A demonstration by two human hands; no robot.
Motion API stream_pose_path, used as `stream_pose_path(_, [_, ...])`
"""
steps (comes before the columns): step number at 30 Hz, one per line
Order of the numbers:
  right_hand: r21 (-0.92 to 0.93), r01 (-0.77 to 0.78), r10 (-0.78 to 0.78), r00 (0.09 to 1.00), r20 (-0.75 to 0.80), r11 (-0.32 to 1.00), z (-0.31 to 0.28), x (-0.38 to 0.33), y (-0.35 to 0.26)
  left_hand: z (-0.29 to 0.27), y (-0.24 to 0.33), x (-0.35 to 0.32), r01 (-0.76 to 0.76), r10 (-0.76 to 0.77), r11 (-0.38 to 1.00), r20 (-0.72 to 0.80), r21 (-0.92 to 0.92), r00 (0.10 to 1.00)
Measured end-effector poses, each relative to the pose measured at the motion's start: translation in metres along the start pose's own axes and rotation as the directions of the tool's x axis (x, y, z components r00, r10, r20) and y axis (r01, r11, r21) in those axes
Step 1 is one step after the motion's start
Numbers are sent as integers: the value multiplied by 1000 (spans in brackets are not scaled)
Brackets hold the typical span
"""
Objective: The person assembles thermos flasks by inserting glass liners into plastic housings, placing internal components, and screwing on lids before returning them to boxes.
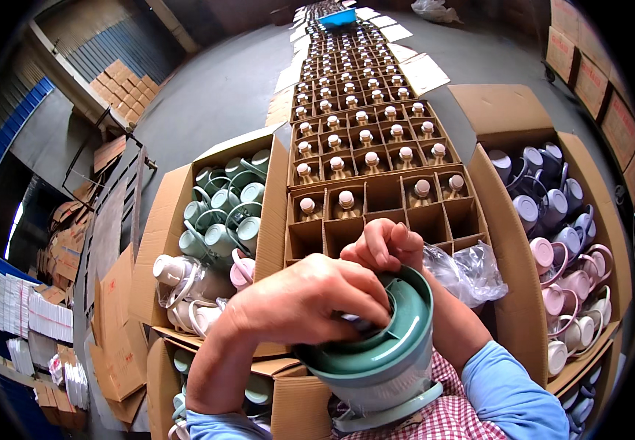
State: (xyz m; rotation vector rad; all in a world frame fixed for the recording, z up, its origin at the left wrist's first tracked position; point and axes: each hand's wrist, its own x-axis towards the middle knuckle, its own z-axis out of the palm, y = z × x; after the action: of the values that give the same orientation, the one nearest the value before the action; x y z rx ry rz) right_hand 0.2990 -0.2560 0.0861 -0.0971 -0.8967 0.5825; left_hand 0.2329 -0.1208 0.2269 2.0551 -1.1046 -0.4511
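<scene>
A warehouse floor of grey concrete stretches away, covered by a long row of divided cardboard cartons point(376, 169) whose cells each hold a small capped bottle. Open boxes flank the row: a box of green mugs point(226, 209) on the person's left, with white and pink mugs below them, and a box of purple and pink mugs point(556, 242) on the right. Flattened cardboard lies at the far left.

Close to the camera, above the person's checked apron, sits a green lidded cup point(380, 352), tilted, with its round lid facing up and away. The left hand point(306, 301) lies over the lid, fingers curled and pressing down on it. The right hand point(387, 246) is closed around the cup's far rim, gripping it from behind. A crumpled clear plastic bag point(468, 271) rests just beside the right wrist.

The cup is held in the air, tilted, over hard goods. If either grip slackens, it would likely slide toward the cartons below and could chip. Pressing the lid unevenly might seat it crooked.
</scene>
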Motion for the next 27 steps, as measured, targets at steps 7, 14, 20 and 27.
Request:
stream_pose_path(7, [-281,-165,63,939,-339,945,30,-7,-12,32,23,3,308,-269,822,-151,479,951])
stream_pose_path(14, [-420,-426,117,800,-588,801,58,-4,8,48,31,-20,669,-602,583,-308,461,737])
stream_pose_path(20, [-103,-50,53,998,27,993,80,-8,-10,34,80,-28,60,-48,937,-43,345,998])
stream_pose_path(27, [66,-61,47,980,193,996,82,-17,-15,45,74,-1,-252,222,936,144,246,964])
